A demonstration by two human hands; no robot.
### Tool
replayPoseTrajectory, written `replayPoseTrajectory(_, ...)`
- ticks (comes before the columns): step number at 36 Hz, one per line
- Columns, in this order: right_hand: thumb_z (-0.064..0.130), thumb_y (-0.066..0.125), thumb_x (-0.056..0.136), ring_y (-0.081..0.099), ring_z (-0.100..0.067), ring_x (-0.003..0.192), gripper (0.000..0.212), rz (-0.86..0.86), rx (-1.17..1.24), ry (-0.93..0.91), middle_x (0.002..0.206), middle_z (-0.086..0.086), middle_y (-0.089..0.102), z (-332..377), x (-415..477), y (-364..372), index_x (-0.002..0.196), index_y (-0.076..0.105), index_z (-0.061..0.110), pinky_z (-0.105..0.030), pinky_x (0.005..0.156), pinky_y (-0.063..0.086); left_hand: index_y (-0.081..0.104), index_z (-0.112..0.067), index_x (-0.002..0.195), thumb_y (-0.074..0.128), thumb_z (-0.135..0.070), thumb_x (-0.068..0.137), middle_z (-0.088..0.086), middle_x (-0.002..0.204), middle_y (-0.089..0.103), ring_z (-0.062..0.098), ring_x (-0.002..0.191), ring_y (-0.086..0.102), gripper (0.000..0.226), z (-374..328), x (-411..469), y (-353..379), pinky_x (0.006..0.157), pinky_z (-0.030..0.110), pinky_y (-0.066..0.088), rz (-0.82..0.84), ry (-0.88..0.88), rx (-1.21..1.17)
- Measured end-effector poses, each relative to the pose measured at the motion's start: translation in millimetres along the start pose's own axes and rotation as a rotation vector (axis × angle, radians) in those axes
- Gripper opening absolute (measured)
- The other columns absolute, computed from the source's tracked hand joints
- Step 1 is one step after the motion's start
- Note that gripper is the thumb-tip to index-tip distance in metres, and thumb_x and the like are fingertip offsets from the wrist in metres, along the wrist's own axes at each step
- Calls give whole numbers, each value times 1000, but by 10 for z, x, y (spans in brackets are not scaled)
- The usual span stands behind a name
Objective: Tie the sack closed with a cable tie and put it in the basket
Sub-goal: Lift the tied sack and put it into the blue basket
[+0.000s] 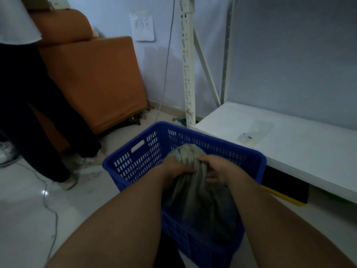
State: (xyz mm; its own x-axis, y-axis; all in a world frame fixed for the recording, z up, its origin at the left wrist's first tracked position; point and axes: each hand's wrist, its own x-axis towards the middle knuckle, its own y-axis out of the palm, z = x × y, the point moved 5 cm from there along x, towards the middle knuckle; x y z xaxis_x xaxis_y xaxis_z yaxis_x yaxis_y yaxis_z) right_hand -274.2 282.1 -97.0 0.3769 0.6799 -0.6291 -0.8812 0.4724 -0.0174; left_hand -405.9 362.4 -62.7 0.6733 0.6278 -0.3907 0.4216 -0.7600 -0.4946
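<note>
We are reading a handwritten paper sign (143, 26) taped to the far wall; its three characters are 回收区. Both our bare forearms are reaching forward and down into the blue plastic basket (135, 157) on the floor. Our left hand (174, 168) is curling its fingers round the bunched neck of the grey-green fabric sack (199, 202) from the left. Our right hand (217, 169) is gripping the same gathered folds from the right, with the thumb lying over the cloth. The two hands are sitting close together, with the neck between them. The sack's body is lying inside the basket, and its gathered top is fanning out beyond our knuckles. A white shelf board (293, 151) is standing just beside the basket on the right, with a clear plastic bag (255, 134) lying on it. Another person's dark-trousered legs (38, 117) are standing at the left, in front of an orange sofa (96, 78).
</note>
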Motion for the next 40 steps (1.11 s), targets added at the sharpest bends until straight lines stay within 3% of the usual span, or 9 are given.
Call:
replayPoseTrajectory(7,56,60,93,64,-27,90,47,45,71,45,102,-14,70,-136,20,7,108,66,12,-34,67,50,30,-25,153,56,-75,80,11,151,41,32,131,46,93,214,173,3,102,41,38,-89,-233,-355)
replayPoseTrajectory(11,43,58,98,65,-31,101,52,83,52,77,117,-17,69,-179,94,28,133,59,6,-36,75,53,56,-11,127,46,-39,102,10,130,58,31,119,55,39,182,183,-35,99,37,44,-201,-236,-370)
replayPoseTrajectory(15,22,64,96,66,-30,98,37,64,-58,24,112,-14,70,-138,95,-16,128,59,5,-36,70,54,66,-5,97,47,-13,98,15,99,66,32,92,63,21,178,171,-112,82,37,51,-220,-145,-115)
replayPoseTrajectory(18,9,71,87,65,-32,106,43,45,-84,-70,117,-13,70,-104,133,-51,129,63,4,-46,94,54,57,-11,78,53,-16,95,11,84,60,22,76,57,18,242,177,-121,71,32,50,-213,-122,-66)
replayPoseTrajectory(24,-9,72,77,68,-36,103,35,4,22,-201,110,-16,74,-10,151,-84,110,74,2,-50,99,53,60,-5,82,51,-13,94,10,82,61,20,73,58,18,197,197,-127,69,31,53,-295,-169,-225)
replayPoseTrajectory(28,-12,69,79,68,-23,84,19,17,-132,-262,90,-10,75,16,113,-69,96,74,-6,-28,69,55,61,-6,101,57,-30,94,13,82,59,27,76,57,26,59,160,-145,77,36,49,-294,-274,-535)
replayPoseTrajectory(31,-13,65,80,66,-24,84,26,53,-216,-267,100,-19,72,2,73,-24,105,70,-12,-26,67,54,60,-17,96,67,-38,90,7,87,62,21,80,59,23,-71,183,-135,80,35,48,-269,-145,-515)
replayPoseTrajectory(36,9,64,91,68,-34,109,32,253,38,-134,114,-17,73,-51,65,54,122,67,2,-44,95,54,65,-18,90,70,-6,86,0,92,63,12,84,59,14,-131,203,-109,67,23,45,-218,66,-250)
replayPoseTrajectory(40,34,63,94,68,-32,106,39,215,266,-188,113,-17,74,55,83,25,125,64,10,-42,90,54,69,-10,105,69,4,78,10,106,68,27,100,64,31,-45,252,-88,85,36,55,-153,44,-244)
